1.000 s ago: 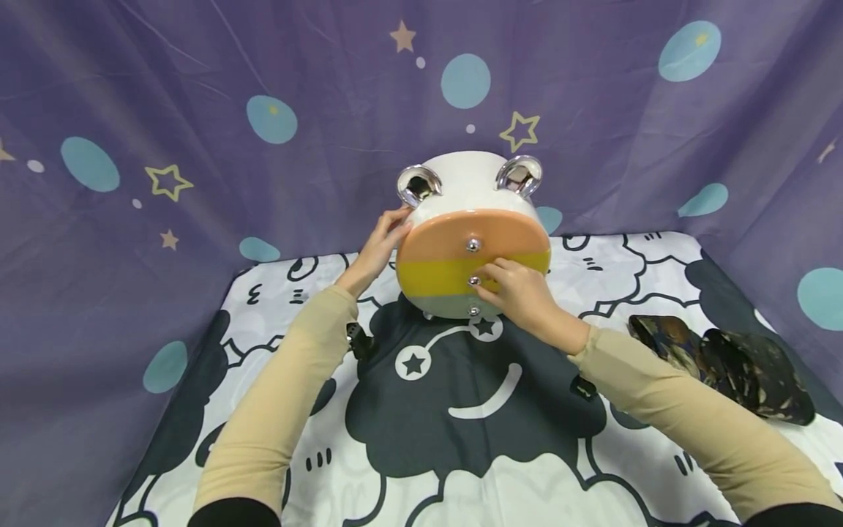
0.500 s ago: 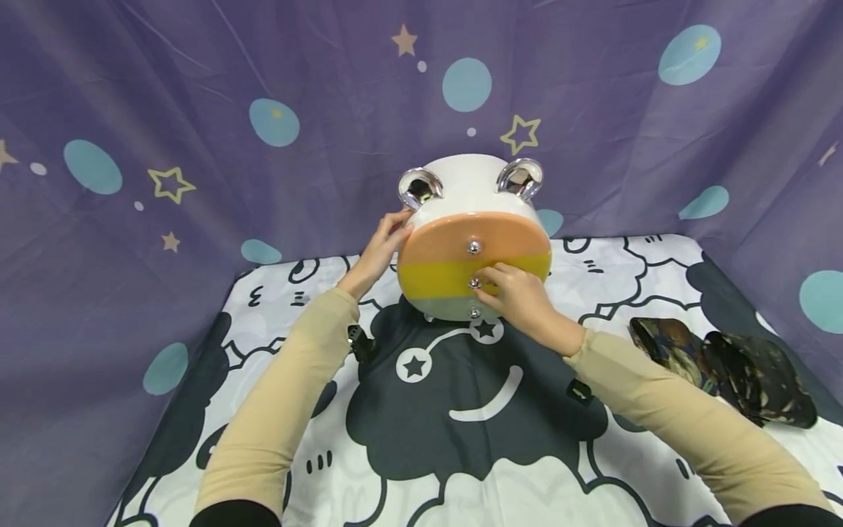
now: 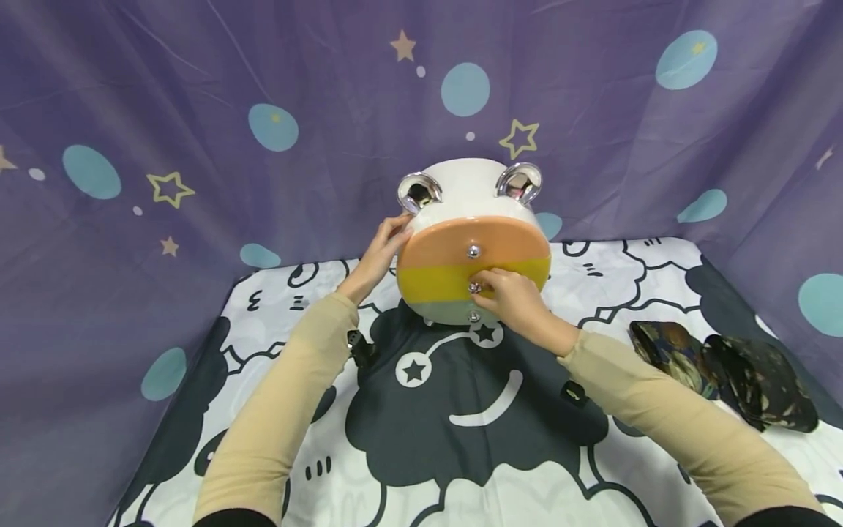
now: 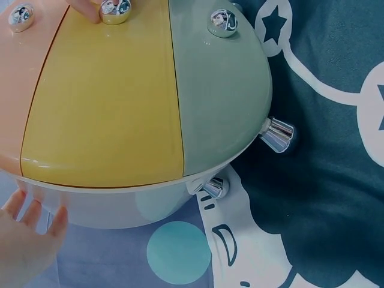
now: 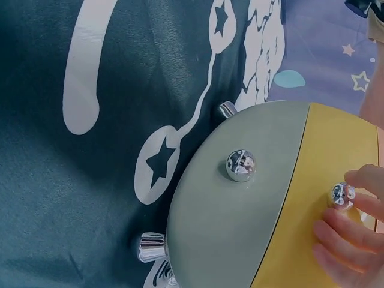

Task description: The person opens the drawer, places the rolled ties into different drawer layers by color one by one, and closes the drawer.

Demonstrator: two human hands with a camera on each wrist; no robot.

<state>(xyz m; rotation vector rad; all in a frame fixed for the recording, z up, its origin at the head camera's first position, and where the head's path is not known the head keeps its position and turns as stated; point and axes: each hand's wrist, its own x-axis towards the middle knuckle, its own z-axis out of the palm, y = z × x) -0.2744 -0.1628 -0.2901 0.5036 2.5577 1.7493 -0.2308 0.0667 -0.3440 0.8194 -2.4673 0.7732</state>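
A small rounded drawer cabinet (image 3: 474,176) stands at the back middle of the cloth, white with two shiny silver rings on top and short silver feet. Its front has an orange drawer (image 3: 435,241), a yellow drawer (image 4: 108,108) and a grey-green drawer (image 5: 240,222), each with a silver knob, all flush. My right hand (image 3: 520,300) pinches the yellow drawer's knob (image 5: 342,195) between thumb and fingers; in the right wrist view the other fingers lie against the yellow front. With its fingertips, my left hand (image 3: 378,252) touches the cabinet's white left side; these fingers look fairly straight.
Camouflage-patterned folded fabric items (image 3: 757,380) lie at the right of the cloth. A black and white cartoon-print cloth (image 3: 500,468) covers the surface. Behind it hangs a purple curtain (image 3: 342,95) with stars and dots, close to the cabinet's back.
The whole head view has shifted slightly. My right wrist has moved a little to the left, its fingers staying at the yellow drawer's knob. My left hand keeps its place on the cabinet.
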